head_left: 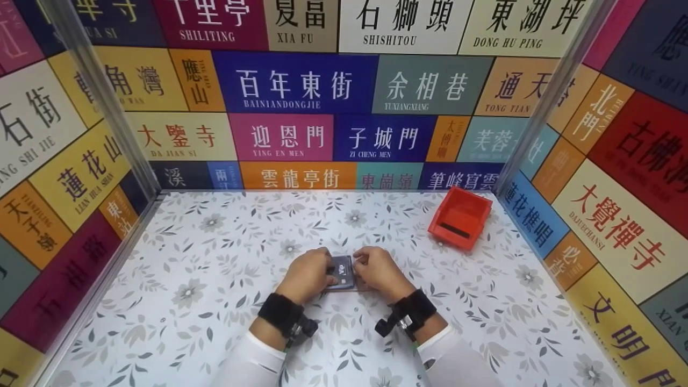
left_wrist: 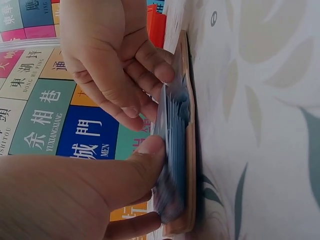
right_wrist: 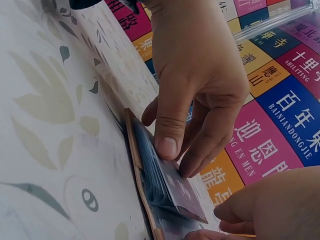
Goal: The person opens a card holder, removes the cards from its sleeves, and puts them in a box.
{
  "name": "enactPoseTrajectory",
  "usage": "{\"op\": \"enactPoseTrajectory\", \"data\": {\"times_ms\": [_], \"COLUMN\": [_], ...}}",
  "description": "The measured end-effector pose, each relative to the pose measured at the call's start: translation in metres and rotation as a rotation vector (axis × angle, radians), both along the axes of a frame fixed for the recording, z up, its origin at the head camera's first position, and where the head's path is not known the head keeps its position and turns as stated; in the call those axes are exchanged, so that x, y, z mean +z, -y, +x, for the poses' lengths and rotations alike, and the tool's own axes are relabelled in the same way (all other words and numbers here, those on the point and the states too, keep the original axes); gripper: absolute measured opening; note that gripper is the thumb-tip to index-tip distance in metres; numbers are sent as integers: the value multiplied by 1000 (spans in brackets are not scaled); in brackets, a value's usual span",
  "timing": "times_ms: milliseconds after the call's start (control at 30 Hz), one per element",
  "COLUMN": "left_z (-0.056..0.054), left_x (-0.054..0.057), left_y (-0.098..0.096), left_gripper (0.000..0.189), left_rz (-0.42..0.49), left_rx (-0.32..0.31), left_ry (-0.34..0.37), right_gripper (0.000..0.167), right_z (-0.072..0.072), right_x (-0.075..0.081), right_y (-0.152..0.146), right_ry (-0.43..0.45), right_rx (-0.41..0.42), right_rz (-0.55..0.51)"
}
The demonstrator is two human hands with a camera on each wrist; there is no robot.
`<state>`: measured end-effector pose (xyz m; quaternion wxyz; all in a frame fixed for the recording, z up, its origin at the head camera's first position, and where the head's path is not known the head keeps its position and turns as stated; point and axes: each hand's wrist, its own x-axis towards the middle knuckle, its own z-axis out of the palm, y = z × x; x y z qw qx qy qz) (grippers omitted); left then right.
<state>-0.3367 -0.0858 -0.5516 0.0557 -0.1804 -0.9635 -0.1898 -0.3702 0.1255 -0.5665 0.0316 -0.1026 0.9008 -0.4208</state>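
A card holder [head_left: 340,273] with a brown cover lies opened on the table in front of me. Its stack of clear bluish sleeves [left_wrist: 176,130] fans out, and a dark card with white print [right_wrist: 182,192] shows on the top one. My left hand [head_left: 308,273] grips the stack from the left, with its thumb [right_wrist: 167,145] on the top sleeve. From the other side, my right hand [head_left: 378,267] touches the holder's right part. Its fingers [left_wrist: 131,111] are loosely bent, with a gap between them and the thumb beside the sleeve edges.
A red plastic bin [head_left: 461,217] stands at the back right of the table. White floral paper [head_left: 226,236] covers the tabletop. Colourful panels with Chinese place names [head_left: 306,83] enclose the back and both sides. Each wrist wears a black strap [head_left: 280,310] with a small camera.
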Motion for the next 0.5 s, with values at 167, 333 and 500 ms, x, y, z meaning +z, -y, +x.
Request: {"op": "enactPoseTrajectory", "data": {"times_ms": [167,333,500], "left_z": [-2,-2,-2], "left_x": [-2,-3,-3], "left_y": [-1,0,-1], "left_gripper": [26,27,28], "left_rz": [-11,-12,-10], "left_rx": [0,5,-7], "left_ry": [10,11,14], "right_gripper": [37,41,41], "right_z": [0,-1,-3], "right_x": [1,0,-3], "right_y": [1,1,0], "right_ry": [217,242,233], "right_rx": [-50,-73,-89], "right_rz": [-192,-191,-188]}}
